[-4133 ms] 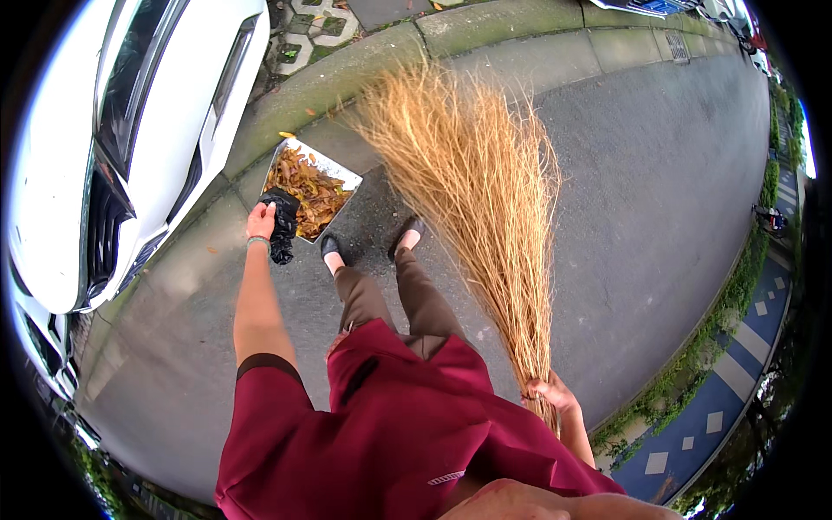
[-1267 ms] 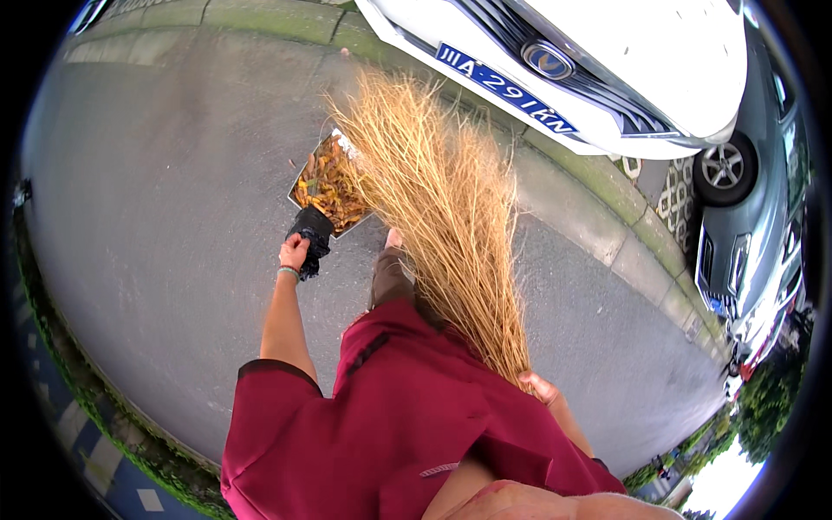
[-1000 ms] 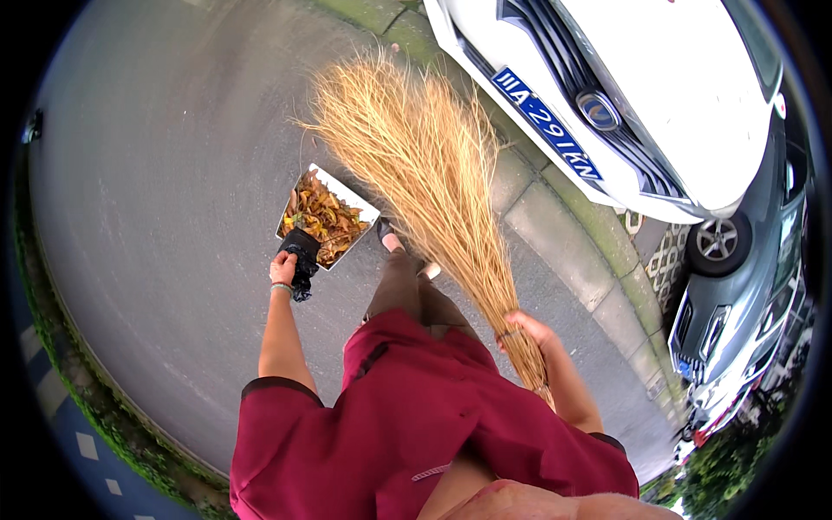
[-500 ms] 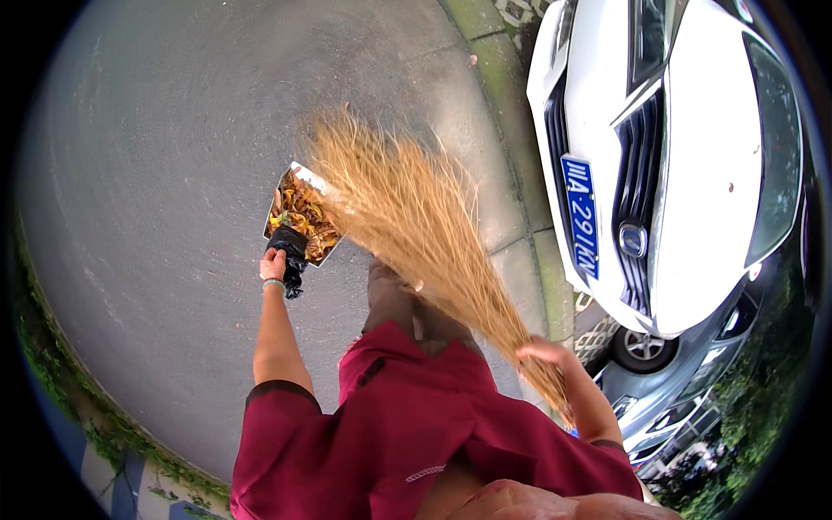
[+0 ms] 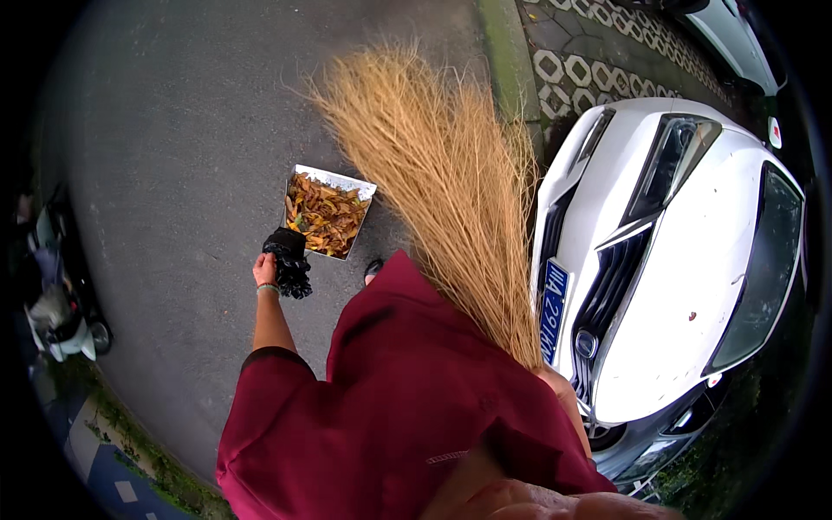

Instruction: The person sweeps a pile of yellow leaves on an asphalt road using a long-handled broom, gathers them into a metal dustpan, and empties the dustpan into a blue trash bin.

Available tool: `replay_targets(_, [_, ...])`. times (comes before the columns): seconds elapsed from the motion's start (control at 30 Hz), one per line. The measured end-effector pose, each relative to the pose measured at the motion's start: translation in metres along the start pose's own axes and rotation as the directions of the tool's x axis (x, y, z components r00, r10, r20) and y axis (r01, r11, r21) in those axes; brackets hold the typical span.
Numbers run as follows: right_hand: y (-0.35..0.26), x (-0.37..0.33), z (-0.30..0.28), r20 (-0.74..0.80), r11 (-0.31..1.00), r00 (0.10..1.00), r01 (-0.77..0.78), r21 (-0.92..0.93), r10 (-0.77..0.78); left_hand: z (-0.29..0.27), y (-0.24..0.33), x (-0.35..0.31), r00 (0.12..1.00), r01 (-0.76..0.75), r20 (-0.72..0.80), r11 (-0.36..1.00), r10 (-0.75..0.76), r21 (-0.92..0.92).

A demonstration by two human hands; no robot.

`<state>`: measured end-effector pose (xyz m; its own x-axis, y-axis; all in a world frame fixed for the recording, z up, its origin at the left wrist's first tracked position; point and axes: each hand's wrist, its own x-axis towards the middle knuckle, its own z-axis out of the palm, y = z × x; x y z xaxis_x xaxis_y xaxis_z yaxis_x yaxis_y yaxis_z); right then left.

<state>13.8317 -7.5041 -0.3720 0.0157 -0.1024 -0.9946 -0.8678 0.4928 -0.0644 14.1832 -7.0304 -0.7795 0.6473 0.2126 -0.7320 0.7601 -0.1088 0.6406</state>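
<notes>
My left hand (image 5: 264, 269) is closed on the handle end of a dustpan (image 5: 340, 181), where a crumpled black plastic bag (image 5: 290, 264) hangs. Brown and yellow dry leaves (image 5: 326, 214) fill the pan, which has a white front lip. A big straw broom (image 5: 442, 173) fans out to the right of the pan, its bristles spread wide and pointing away from me. At its narrow lower end is my right hand (image 5: 552, 381), gripping the broom; my maroon shirt and the straw hide most of its fingers.
A white car (image 5: 685, 251) stands close on the right, with another car (image 5: 663, 446) behind it. A kerb (image 5: 510, 65) and patterned paving (image 5: 598, 78) lie ahead right. Far left is a parked scooter (image 5: 65, 303), near a planted edge (image 5: 143, 442). Grey asphalt (image 5: 182, 173) spreads around the pan.
The broom has swung away from the dustpan to the right and forward, uncovering more of the leaves. My right hand has drawn in behind the shirt. The view has shifted, bringing the scooter in.
</notes>
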Motion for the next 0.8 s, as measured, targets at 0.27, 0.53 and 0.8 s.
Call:
replay_targets(0.27, [-0.285, 0.057, 0.036, 0.099, 0.931, 0.994, -0.087, 0.355, 0.056, 0.039, 0.09, -0.054, 0.977, 0.004, -0.197, 0.936, -0.078, -0.351])
replay_targets(0.53, [-0.594, 0.144, 0.112, 0.506, 0.931, 0.836, 0.017, 0.366, -0.214, 0.158, 0.221, 0.087, 0.911, 0.017, -0.361, 0.891, -0.201, -0.454])
replay_targets(0.8, [-0.819, 0.165, 0.218, 0.721, 0.907, 0.662, -0.151, 0.393, -0.202, 0.237, 0.462, 0.25, 0.93, -0.033, -0.329, 0.857, -0.161, -0.514])
